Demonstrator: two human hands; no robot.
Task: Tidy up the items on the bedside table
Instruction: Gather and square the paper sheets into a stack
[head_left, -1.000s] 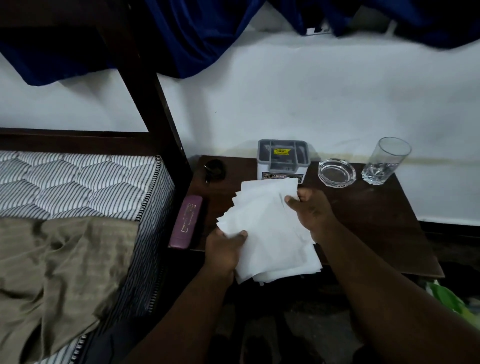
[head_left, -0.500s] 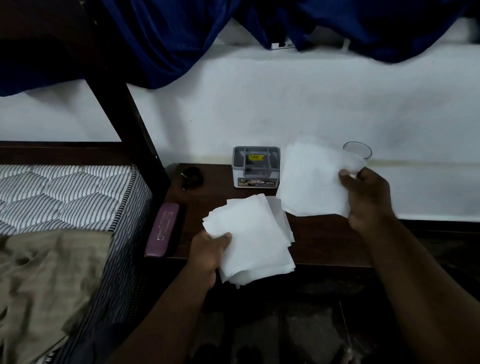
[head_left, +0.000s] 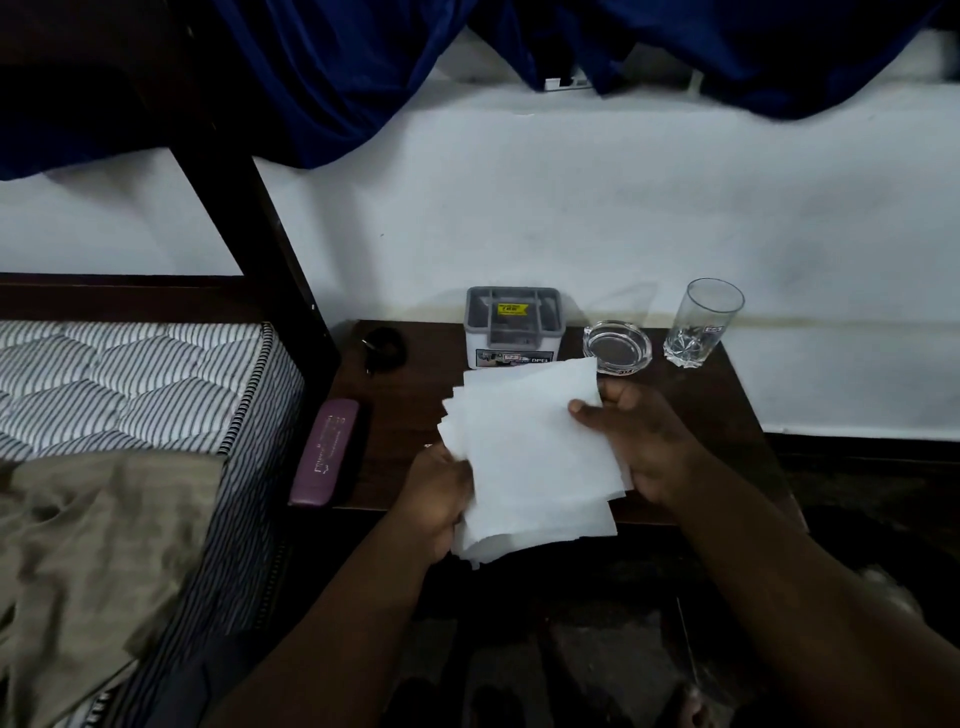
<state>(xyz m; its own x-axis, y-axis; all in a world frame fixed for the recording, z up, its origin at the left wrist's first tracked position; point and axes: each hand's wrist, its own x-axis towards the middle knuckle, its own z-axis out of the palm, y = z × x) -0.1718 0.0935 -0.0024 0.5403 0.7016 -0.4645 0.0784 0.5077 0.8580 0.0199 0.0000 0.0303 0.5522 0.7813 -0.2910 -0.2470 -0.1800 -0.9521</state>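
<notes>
Gripping a loose stack of thin white sheets (head_left: 535, 457), the left hand (head_left: 436, 499) curls round its left edge while the right hand (head_left: 644, 441) pinches its right edge, thumb on top. The stack, corners fanned unevenly, is held over the table's (head_left: 727, 405) front edge. Along the back edge stand a grey box (head_left: 513, 327), an ashtray (head_left: 616, 345) and a glass (head_left: 701, 322); a purple case (head_left: 324, 452) lies at the left edge.

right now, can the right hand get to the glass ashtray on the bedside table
Probably yes: the ashtray sits just beyond the right hand, nothing between them. But that hand pinches the white paper sheets, which the left hand also holds, so it would need to let go first.
</notes>
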